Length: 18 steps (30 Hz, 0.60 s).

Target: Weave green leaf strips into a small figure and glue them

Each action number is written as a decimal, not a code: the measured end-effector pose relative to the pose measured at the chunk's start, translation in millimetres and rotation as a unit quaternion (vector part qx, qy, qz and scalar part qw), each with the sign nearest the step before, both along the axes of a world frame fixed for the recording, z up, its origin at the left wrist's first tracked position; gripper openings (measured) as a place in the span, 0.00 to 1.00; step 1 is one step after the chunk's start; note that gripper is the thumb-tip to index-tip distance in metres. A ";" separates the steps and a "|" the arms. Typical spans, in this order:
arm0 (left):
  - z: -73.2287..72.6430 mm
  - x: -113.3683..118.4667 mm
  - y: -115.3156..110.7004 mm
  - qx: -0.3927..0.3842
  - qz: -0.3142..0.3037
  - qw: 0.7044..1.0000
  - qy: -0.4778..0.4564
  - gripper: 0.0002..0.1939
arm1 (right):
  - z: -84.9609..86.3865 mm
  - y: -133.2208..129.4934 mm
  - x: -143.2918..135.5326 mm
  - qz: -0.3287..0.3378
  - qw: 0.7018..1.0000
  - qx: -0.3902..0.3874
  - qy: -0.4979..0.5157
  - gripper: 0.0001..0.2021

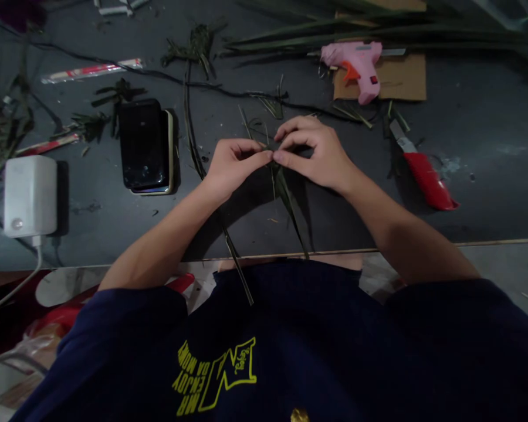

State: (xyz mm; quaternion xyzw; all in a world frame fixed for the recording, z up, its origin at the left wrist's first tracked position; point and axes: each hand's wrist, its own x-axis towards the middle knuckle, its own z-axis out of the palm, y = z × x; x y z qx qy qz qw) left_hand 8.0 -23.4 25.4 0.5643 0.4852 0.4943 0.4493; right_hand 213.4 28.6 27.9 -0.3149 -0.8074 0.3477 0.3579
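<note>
Green leaf piece [286, 194], one: pinched between thumb and fingertips of left hand [229, 167] and right hand [319, 149], neither nearer; long blade slanted from fingertips toward near edge of table [501, 199].

Dark green leaf strips [280, 183], bunched; thin ends splayed, long pointed blade [290, 204] slanting toward table edge [334, 252].

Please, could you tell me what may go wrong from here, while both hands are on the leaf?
1. The leaf is pinched by the fingertips alone, so the grip might slip.
2. The knife lies near the right forearm, blade showing; a careless reach could meet it.
3. A long strip passes under the left wrist and over the table's edge; moving that arm may drag it.
</note>
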 end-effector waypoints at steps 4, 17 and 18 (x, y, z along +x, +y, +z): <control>-1.0 3.2 -0.7 -0.018 0.004 1.000 -0.020 0.22 | -0.8 -4.6 -4.8 0.013 0.999 -0.042 0.006 0.21; -1.0 3.0 -2.7 0.006 -0.008 0.999 -0.041 0.16 | 1.4 -5.0 -3.2 0.014 1.000 -0.011 0.024 0.21; -0.4 3.9 -2.9 0.006 -0.007 0.999 -0.050 0.15 | 2.9 -5.1 -2.7 0.014 1.000 -0.008 0.026 0.21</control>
